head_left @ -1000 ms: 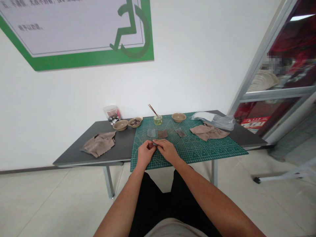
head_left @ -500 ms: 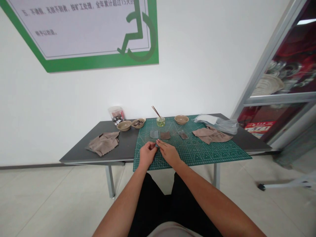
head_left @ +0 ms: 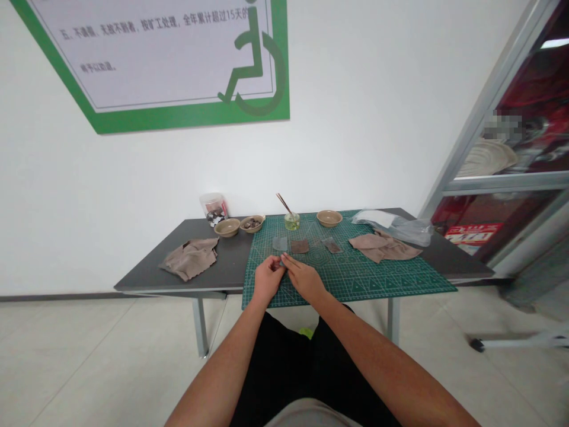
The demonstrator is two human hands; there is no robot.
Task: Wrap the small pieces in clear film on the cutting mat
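Over the front of the green cutting mat (head_left: pixel 377 281), my left hand (head_left: pixel 268 277) and my right hand (head_left: pixel 304 276) meet at the fingertips. Both are closed around something small, mostly hidden by the fingers; a bluish-grey bit of it shows between them. Just beyond my hands lie a greyish clear square (head_left: pixel 280 244), a brown square piece (head_left: pixel 299 246) and a small clear packet (head_left: pixel 331 245) with dark contents.
At the back stand a glass jar (head_left: pixel 292 222) with thin sticks, a tan bowl (head_left: pixel 329 218), another tan bowl (head_left: pixel 227 228), a bowl of dark pieces (head_left: pixel 252 223) and a clear tub (head_left: pixel 214 209). Brown cloths (head_left: pixel 191 258) lie left and right, a plastic bag (head_left: pixel 395 225) back right.
The view has shifted slightly, so everything sits a little farther right and lower. My hands stay together at the same spot over the mat, fingers barely changed.
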